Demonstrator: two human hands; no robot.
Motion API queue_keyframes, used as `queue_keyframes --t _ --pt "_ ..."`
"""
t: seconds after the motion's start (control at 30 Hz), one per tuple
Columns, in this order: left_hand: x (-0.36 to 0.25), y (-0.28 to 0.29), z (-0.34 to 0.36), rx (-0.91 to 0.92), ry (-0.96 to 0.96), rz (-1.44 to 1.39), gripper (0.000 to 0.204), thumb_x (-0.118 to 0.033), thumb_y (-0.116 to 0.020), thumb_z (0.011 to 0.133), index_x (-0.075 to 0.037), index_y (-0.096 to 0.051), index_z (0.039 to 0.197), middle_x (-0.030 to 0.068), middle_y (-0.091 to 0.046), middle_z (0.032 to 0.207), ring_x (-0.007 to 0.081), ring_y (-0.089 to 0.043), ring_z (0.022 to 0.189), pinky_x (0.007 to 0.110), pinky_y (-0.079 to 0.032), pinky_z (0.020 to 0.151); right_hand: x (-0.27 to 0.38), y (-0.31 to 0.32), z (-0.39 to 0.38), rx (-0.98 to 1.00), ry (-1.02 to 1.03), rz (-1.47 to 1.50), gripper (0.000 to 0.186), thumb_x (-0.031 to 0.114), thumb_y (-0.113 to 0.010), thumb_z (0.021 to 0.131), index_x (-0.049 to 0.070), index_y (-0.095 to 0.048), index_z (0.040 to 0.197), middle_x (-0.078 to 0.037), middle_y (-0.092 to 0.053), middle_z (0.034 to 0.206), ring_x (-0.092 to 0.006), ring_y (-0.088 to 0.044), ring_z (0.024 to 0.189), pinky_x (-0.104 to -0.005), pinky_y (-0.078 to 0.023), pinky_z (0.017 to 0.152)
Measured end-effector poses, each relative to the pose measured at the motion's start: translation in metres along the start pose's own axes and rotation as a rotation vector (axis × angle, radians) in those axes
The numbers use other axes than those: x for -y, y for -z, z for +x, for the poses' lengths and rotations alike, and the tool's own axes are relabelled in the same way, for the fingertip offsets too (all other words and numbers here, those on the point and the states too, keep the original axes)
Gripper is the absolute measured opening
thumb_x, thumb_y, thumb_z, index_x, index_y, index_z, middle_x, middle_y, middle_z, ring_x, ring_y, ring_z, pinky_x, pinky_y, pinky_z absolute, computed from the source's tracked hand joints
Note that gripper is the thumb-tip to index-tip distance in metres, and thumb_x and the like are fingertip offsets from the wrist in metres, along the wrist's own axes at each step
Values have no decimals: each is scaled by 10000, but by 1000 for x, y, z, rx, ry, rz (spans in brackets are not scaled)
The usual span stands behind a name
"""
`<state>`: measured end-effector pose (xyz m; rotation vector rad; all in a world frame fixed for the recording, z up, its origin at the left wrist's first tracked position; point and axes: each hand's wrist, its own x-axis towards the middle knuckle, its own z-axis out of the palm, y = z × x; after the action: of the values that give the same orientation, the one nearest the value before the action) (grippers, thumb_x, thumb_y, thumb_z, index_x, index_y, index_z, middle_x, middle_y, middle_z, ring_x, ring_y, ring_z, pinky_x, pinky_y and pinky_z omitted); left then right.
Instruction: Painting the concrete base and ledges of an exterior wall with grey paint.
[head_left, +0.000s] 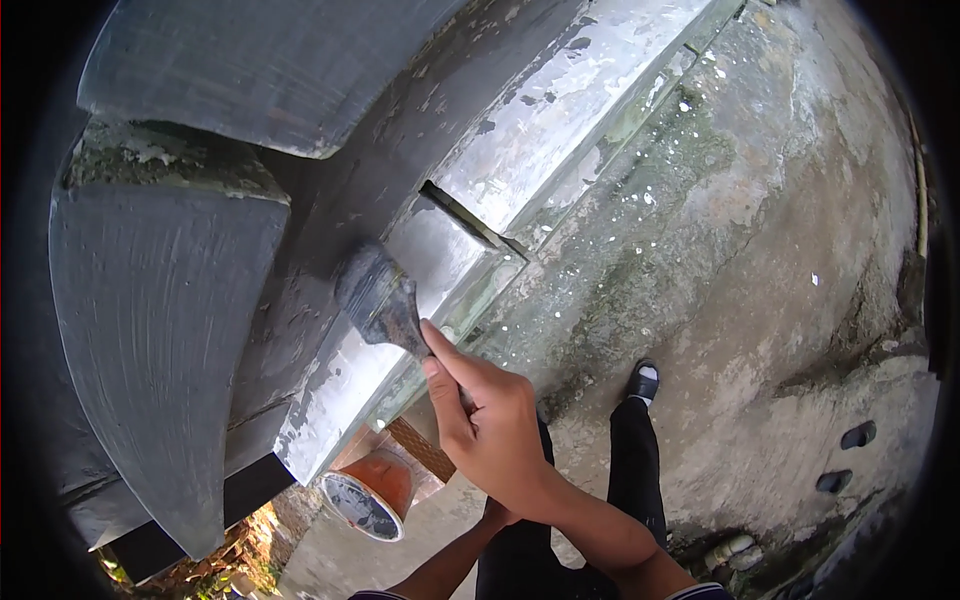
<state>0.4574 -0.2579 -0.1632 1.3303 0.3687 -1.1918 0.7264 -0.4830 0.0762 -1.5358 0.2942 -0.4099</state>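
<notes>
My right hand is closed around the handle of a wide paintbrush. Its dark-smeared bristles touch the grey ledge, beside a peeling white strip, and the tip is slightly blurred. Of my left hand only a small part shows below my right wrist; its fingers are hidden. An orange bucket with grey paint inside stands under the ledge's near end, left of my forearms.
Curved grey slabs jut out on the left. A narrow gap cuts the white strip. Rough concrete floor with white flecks spreads to the right, where a pair of dark slippers lies. Dry leaves cover the lower left.
</notes>
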Motion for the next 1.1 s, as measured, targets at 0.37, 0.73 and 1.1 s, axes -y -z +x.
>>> queue_keyframes --t 0.37,0.73,1.1 --pt "26 41 -10 -139 -492 1000 320 -246 -759 762 -113 -654 1033 126 -474 1415 355 -503 1258 469 -439 1020 13 -87 -61 52 -109 -66 393 -11 -585 909 -72 -542 1295 -132 -559 695 -180 -569 575 -302 -423 493" --pt "4 38 -21 -105 -474 996 388 -198 -761 756 -106 -637 1112 158 -500 1376 364 -506 1246 453 -442 1008 5 58 136 -481 345 -327 423 20 -522 951 -52 -476 1365 -95 -570 835 -145 -496 621 -298 -411 537" --pt "1 57 -10 -27 -394 966 395 -195 -764 751 -95 -635 1111 171 -519 1342 375 -527 1213 452 -455 990 3 1 26 48 255 87 433 148 -664 913 -11 -570 1304 -49 -549 642 -124 -504 506 -276 -413 454"
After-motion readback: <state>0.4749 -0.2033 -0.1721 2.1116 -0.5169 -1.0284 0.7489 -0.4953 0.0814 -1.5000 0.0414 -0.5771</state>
